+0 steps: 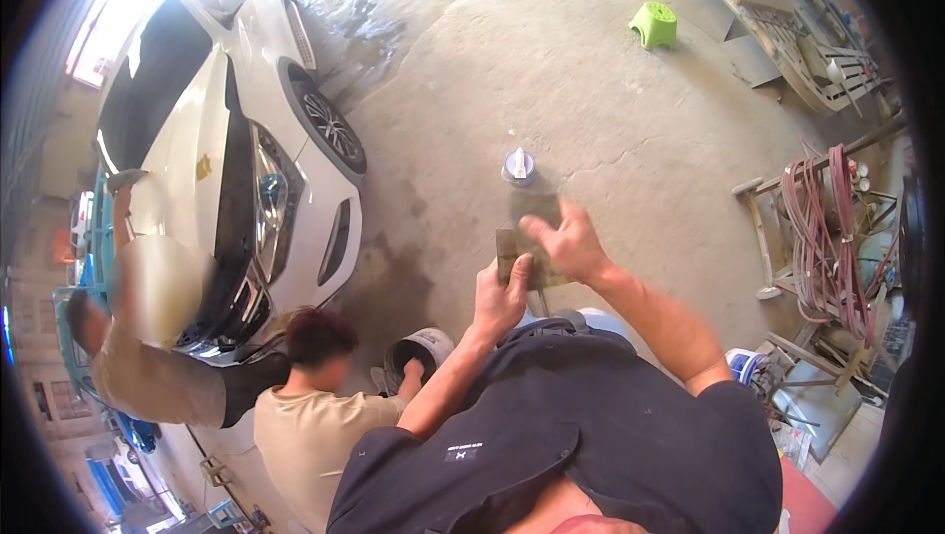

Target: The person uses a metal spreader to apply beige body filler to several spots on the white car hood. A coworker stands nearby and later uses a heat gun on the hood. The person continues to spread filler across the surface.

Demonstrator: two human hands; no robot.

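Observation:
In front of my body, my left hand (pixel 501 300) is closed round the lower end of a small, dark rectangular plate (pixel 505 242), its thumb pressed on the face. A larger olive-grey flat plate (pixel 547 263) lies just to the right, overlapping or touching the small one. My right hand (pixel 574 243) grips the larger plate by its right edge with the thumb over its face. Motion blurs the upper part of that plate. Beyond both hands, a round blue-and-white can (pixel 519 168) with a white tube on top stands on the floor.
A white car (pixel 305 160) fills the left side. Two people in tan shirts are beside it, one crouching (pixel 310 426) with a hand in a bucket (pixel 430 346). A green stool (pixel 655 25) stands far right, near a rack of reddish hoses (pixel 837 229). Concrete floor (pixel 472 71) lies ahead.

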